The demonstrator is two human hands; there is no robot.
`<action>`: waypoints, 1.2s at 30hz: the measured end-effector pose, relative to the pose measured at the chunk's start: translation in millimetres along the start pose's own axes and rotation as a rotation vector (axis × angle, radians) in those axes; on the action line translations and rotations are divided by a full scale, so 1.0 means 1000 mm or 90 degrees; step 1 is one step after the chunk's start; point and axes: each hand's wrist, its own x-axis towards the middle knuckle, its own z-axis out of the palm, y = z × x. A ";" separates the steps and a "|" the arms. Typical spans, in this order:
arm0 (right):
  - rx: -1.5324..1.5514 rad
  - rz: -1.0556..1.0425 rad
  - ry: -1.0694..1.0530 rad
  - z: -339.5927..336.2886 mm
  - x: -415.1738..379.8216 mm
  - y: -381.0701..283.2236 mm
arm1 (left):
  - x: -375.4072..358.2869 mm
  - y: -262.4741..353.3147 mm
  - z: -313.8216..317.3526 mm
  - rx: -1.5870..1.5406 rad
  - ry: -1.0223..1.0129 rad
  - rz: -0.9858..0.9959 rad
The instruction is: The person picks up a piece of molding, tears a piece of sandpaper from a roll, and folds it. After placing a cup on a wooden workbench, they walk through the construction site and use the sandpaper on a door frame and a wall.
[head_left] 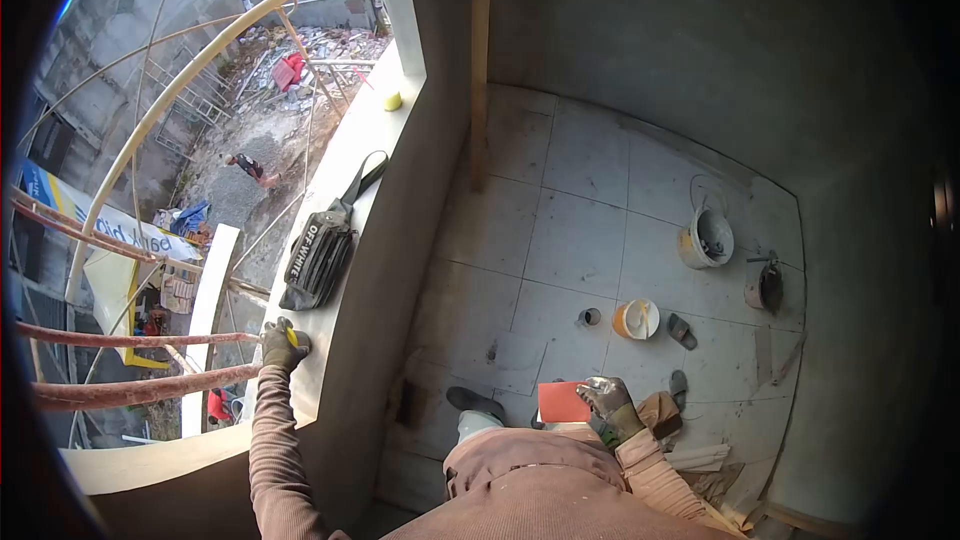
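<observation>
Left hand (pixel 283 342), gloved, lower left of frame, pressed down on the top of the ledge (pixel 350 155), fingers closed around a small yellow object (pixel 291 337); too small to tell what it is. Sleeve runs down from it to the bottom edge.

Right hand (pixel 606 397), also gloved and smeared with grey, lower centre-right, fingers curled over the edge of an orange-red float (pixel 562 402) held flat above the tiled floor (pixel 580 230).

Black waist bag (pixel 318 258) lies on the ledge just above the left hand, strap trailing toward the upper frame. Small yellow cup (pixel 392 101) farther up the ledge, well apart.

On the floor, centre-right: orange bucket (pixel 636 319) with pale contents, a small dark tin (pixel 589 317) just beside it on the left. White bucket (pixel 708 238) nearer the wall at right, dark pan (pixel 768 287) beside it. Loose sandals (pixel 682 330) near the orange bucket.

Left of frame: curved railing bars (pixel 140 335), open street far below.
</observation>
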 end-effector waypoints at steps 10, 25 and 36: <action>0.297 0.244 0.061 -0.012 -0.011 0.069 | -0.048 0.074 -0.026 0.009 0.031 -0.006; 0.637 0.475 0.151 0.165 0.009 0.310 | -0.046 0.345 0.289 -0.002 -0.136 0.332; 0.300 0.408 -0.049 0.276 0.057 0.309 | 0.045 0.473 0.651 0.058 -0.174 0.449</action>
